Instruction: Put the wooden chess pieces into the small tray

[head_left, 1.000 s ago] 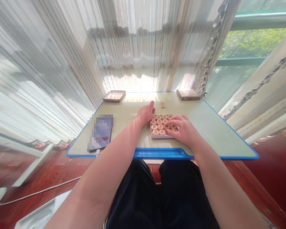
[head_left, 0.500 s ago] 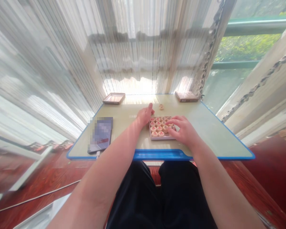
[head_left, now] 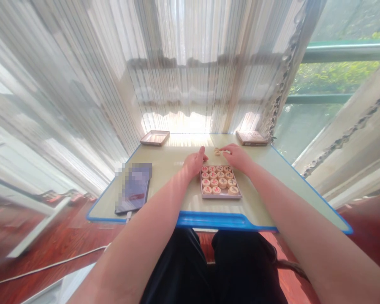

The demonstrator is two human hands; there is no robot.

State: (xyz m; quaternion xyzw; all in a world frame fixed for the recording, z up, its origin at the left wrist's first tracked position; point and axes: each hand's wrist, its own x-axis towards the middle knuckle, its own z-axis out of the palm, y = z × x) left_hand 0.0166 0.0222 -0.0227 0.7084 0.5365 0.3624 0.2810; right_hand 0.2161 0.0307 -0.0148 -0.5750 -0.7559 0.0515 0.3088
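A shallow box of round wooden Chinese chess pieces stands near the table's front edge. Its pieces, marked in red and black, lie in rows, with a gap in the front row. At the box's far left corner is my left hand, thumb raised and fingers curled; whatever may be inside them is hidden. Beyond the box, a few loose pieces lie together on the table. My right hand has its fingertips at their right side, thumb and forefinger apart, not closed round a piece.
The pale table has a blue rim. An open tray or lid lies at its back left, a flat box at its back right. On the left is a phone with a white cable. Curtains hang behind.
My right hand has gone from the box's right side to the loose pieces beyond it, uncovering the box's right part. The view has shifted, so the table appears lower. My left hand keeps its place.
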